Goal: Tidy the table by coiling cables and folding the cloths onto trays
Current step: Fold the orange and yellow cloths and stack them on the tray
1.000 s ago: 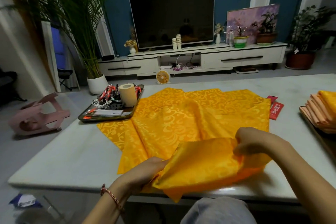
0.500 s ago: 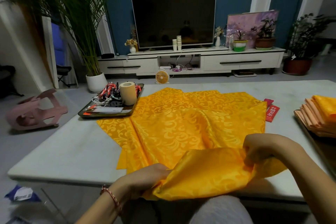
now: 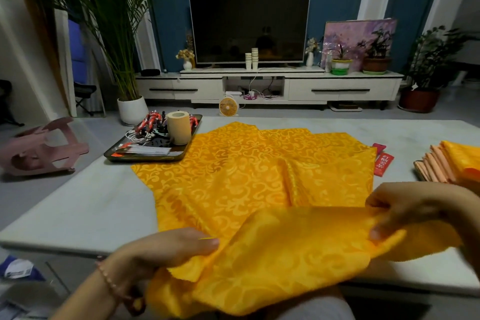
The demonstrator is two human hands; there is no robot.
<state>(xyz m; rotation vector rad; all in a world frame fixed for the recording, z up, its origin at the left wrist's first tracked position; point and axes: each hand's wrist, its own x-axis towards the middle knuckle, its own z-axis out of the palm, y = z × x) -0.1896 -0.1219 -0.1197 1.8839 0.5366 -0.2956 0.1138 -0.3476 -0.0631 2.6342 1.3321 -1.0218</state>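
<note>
Home living room, domestic interior.
Flat-screen TV [image 3: 249, 23] on a long white cabinet [image 3: 337, 86] with drawers, against a dark blue wall [image 3: 168, 8]. On the cabinet: two stacks of cups [image 3: 254, 58], small flower vases [image 3: 187, 63], two potted plants [image 3: 375, 63], and a painting [image 3: 355, 36] leaning on the wall. Tall palm [image 3: 114, 21] in a white pot at left, large floor plant [image 3: 426, 70] at right. Small fan [image 3: 228, 106] on the floor before the cabinet. Pink stool [image 3: 44, 148] tipped over beside a pale table [image 3: 78, 202].

Pale table [image 3: 78, 205]: dark tray [image 3: 145, 157] far left, yellow cloth [image 3: 233, 171] centre, red packets [image 3: 383, 163] beside it, second tray [image 3: 417, 170] right edge.
</note>
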